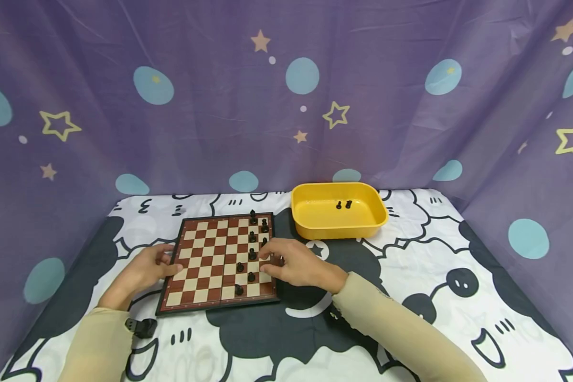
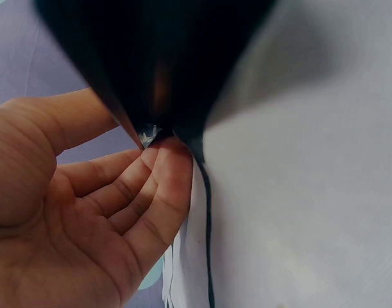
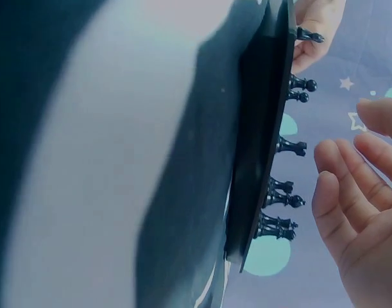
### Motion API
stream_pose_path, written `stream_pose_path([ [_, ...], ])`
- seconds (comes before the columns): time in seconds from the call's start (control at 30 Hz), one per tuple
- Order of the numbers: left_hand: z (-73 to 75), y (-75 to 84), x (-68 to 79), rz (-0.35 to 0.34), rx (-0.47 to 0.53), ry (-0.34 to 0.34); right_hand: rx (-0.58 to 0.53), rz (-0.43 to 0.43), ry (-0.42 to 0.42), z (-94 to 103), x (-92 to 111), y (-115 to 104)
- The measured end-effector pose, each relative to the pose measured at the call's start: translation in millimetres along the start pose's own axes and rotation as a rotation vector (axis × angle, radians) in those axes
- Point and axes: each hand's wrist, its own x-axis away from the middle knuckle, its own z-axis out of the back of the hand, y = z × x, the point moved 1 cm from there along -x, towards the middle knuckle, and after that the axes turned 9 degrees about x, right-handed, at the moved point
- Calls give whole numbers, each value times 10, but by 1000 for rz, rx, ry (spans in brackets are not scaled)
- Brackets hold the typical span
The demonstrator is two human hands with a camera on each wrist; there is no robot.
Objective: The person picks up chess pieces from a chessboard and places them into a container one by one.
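Observation:
A brown-and-cream chessboard (image 1: 200, 260) with a dark rim lies on the cloth, several black chess pieces (image 1: 252, 254) standing on its right half. My left hand (image 1: 145, 269) grips the board's left edge. Seen from the left wrist, the thumb is on one side of the dark board and the fingers (image 2: 163, 192) meet its edge on the other. Over the right edge of the board hovers my right hand (image 1: 298, 262), fingers loosely bent. In the right wrist view its fingertips are apart from the pieces, near a black rook (image 3: 292, 146), with nothing between them.
A yellow tub (image 1: 339, 232) stands behind the board to the right, with a few small black pieces (image 1: 348, 204) on its floor. Black-and-white patterned cloth (image 1: 410, 286) covers the table. A purple curtain (image 1: 219, 143) with stars hangs at the back and sides.

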Motion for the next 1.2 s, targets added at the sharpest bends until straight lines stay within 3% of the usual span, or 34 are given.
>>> stream_pose_path([
  [0.4,-11,14,1,-9,10,0,-66,-11,-134,-157,-124,-36],
  [0.77,2,26,9,23,8,-14,-120,-32,-203,-231,-182,-30],
  [1.2,-14,26,17,11,7,0,-63,-17,-199,-298,-212,-26],
])
